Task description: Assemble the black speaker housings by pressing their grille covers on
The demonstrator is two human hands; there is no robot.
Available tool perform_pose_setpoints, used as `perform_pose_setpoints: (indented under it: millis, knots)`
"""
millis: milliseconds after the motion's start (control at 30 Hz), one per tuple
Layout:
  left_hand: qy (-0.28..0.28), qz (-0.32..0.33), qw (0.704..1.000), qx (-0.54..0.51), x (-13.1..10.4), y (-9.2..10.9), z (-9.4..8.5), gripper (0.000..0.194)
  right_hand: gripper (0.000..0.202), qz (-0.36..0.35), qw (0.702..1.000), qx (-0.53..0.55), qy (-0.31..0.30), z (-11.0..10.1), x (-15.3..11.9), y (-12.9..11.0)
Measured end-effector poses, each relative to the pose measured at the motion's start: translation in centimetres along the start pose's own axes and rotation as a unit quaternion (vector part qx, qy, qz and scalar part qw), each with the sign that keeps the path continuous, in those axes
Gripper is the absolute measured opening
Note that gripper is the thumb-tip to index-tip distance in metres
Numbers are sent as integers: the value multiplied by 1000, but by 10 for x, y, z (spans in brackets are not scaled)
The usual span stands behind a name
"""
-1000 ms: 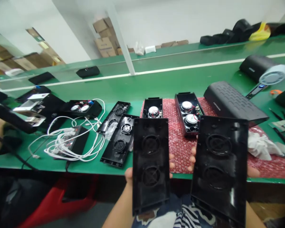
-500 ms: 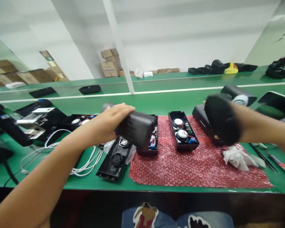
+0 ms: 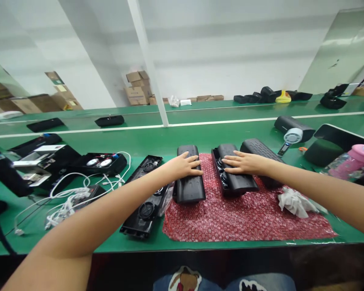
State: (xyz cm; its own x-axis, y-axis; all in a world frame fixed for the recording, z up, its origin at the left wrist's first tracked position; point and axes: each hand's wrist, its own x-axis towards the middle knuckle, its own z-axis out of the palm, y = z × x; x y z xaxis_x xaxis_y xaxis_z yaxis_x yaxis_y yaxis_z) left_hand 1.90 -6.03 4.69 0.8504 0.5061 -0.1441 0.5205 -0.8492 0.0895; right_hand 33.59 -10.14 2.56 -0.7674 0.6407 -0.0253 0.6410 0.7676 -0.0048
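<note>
Green bench (image 3: 200, 137), red bubble wrap (image 3: 239, 218) at the front edge; white wall, cartons behind. Left hand (image 3: 185, 165) flat, fingers extended, on the left speaker cover (image 3: 188, 186); right hand (image 3: 244, 163) likewise on the right speaker cover (image 3: 236, 182), which sits askew. Interiors hidden; neither hand grasps.

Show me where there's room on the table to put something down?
The near part of the red bubble wrap, in front of the two black speakers under the left hand and right hand, is bare. So is the green belt behind them. Left is crowded: white cables and open black shells. A crumpled white cloth sits right.
</note>
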Motion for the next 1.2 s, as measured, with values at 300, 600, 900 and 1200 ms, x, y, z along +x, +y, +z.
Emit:
perform_pose_setpoints:
  millis: [300, 600, 900, 1200]
  knots:
    - [52, -289, 954, -53, 18, 18, 23, 57, 60, 430, 901, 60, 22, 7, 37, -30]
    - [39, -403, 909, -98, 39, 38, 32, 92, 102, 526, 848, 58, -29, 7, 60, -55]
    - [52, -400, 909, -100, 30, 32, 27, 87, 83, 517, 853, 75, -15, 8, 53, -50]
    - [58, -391, 913, -104, 29, 30, 30, 89, 74, 533, 841, 88, 12, 7, 64, -45]
